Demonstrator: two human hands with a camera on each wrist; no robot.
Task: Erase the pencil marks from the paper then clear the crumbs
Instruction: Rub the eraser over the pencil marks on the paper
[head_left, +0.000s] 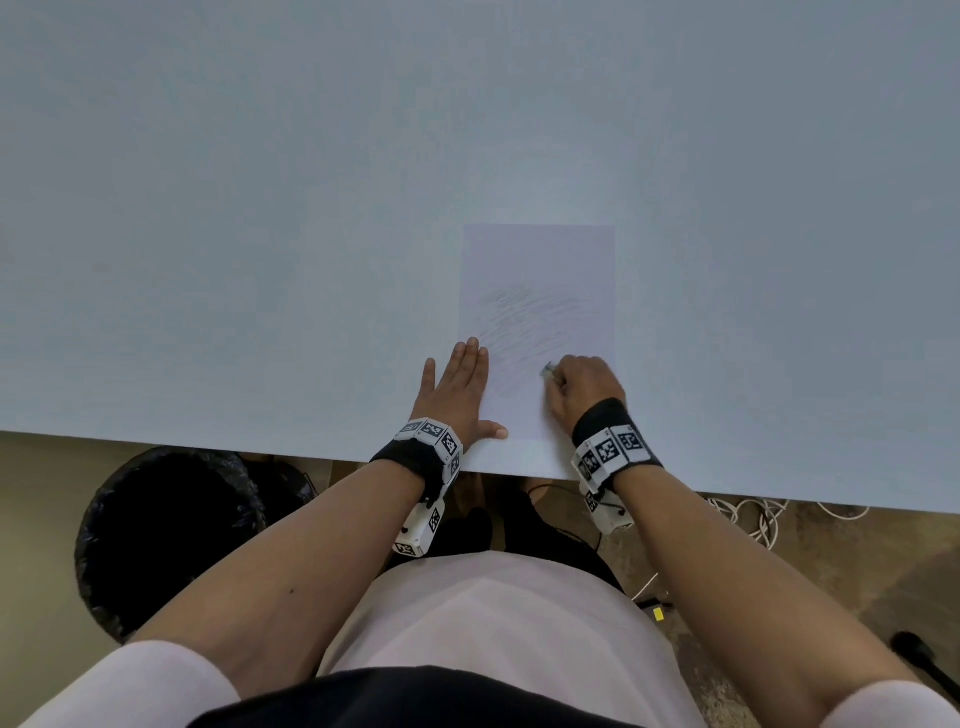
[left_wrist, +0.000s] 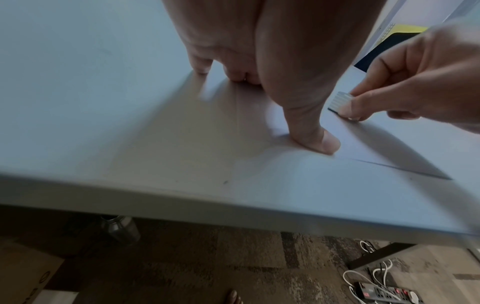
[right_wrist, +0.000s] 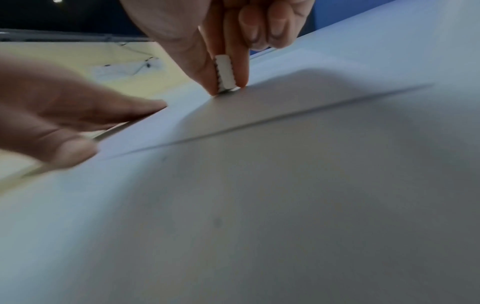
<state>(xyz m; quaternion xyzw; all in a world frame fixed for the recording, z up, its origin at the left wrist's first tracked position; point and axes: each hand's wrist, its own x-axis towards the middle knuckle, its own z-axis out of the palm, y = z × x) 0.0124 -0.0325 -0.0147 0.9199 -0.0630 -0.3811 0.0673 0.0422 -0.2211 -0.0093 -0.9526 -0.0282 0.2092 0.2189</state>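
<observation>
The paper lay at the table's near edge, pencil marks mostly intact. The left hand pressed flat, fingers straight, at its 8 o'clock corner. The right hand pinched the eraser at 5 o'clock. Erasing had seemingly barely begun; no crumbs showed.

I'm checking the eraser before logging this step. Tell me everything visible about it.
The eraser is a small white block with ribbed, scalloped sides, seemingly rubbery. It stands on end, its lower end on the paper near the pencil scribble's lower right. The right hand pinches it between thumb and forefinger. Wear cannot be judged.
</observation>
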